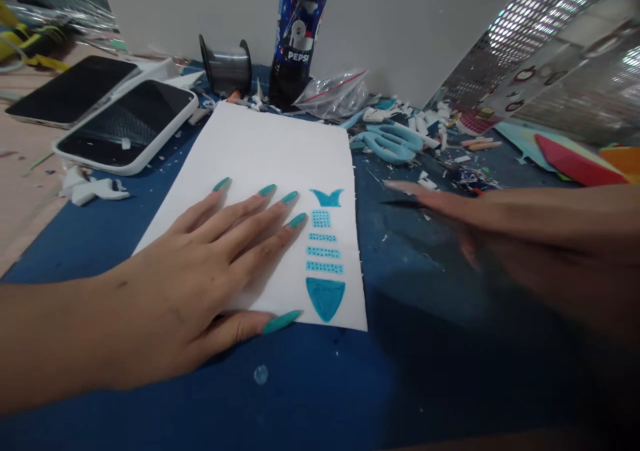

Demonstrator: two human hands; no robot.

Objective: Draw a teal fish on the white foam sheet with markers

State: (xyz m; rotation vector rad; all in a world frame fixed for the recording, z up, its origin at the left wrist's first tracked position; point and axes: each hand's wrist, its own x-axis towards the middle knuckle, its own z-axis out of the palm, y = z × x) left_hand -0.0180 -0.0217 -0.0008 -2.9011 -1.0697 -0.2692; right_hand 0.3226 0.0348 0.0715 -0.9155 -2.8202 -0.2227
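My left hand (210,277) lies flat with fingers spread, pressing on a sheet of white paper (265,147). Beside its fingertips, turquoise shapes are drawn near the sheet's right edge: a tail shape (327,198), several dotted bands (324,252) and a solid rounded triangle (326,297). To the right of the paper, apart from it, my right hand (505,231) hovers over the blue table, smeared by motion. A thin dark pointed object (403,203) shows at its fingertips; its kind is too blurred to tell.
Light blue scissors (393,143) lie beyond the paper among white scraps (425,121). Behind stand a Pepsi bottle (300,37), a spool (227,67) and a plastic bag (335,95). Two phones (130,124) rest at the left. Coloured foam sheets (575,161) lie at the right.
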